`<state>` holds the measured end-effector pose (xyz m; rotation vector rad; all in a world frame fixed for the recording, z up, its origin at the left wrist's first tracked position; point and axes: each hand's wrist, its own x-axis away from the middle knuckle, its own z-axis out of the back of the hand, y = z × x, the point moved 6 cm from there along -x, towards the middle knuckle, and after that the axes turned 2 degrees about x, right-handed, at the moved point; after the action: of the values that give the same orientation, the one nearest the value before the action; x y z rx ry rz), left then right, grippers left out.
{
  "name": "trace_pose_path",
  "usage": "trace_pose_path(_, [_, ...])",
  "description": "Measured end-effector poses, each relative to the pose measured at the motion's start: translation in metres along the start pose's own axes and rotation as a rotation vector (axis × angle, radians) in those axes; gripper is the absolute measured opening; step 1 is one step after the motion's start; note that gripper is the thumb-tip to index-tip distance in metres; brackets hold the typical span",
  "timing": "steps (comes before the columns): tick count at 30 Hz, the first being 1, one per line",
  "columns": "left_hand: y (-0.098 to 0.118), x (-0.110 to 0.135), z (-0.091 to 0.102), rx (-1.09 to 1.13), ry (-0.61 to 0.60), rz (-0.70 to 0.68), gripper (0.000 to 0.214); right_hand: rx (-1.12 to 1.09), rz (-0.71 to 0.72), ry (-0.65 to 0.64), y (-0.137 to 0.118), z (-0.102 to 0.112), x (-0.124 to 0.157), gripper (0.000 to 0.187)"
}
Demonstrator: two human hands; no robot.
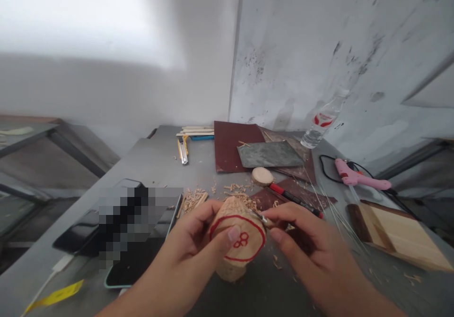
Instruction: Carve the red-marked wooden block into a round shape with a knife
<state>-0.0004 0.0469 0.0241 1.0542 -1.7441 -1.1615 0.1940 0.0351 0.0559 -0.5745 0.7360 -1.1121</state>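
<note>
A short wooden log piece [237, 241] is tilted up over the table, its cut face marked with a red ring and a small red flower-like drawing. My left hand [202, 241] grips it from the left, thumb lying across the face. Between the thumb and fingers of my right hand [301, 232] is a slim carving knife [263, 218], whose metal end meets the log's upper right edge. Most of its handle is hidden by my fingers. Wood shavings [241, 199] lie behind the log.
Behind are a utility knife [182, 150], sandpaper sheets [232, 147], a wood slice [262, 176] and a red-and-black marker [294, 200]. At right are a water bottle [321, 123], a pink glue gun [360, 177] and a wooden board [404, 236]. A phone [131, 262] lies left.
</note>
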Motion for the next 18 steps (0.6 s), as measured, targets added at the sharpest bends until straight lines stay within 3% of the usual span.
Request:
trace_pose_path(7, [-0.003, 0.0, 0.005, -0.16, 0.026, -0.007, 0.021, 0.188, 0.237, 0.013, -0.016, 0.004, -0.001, 0.03])
trace_pose_path(18, [-0.005, 0.0, -0.001, -0.195, 0.004, -0.05, 0.024, 0.316, 0.292, -0.007, -0.021, 0.006, 0.003, 0.039])
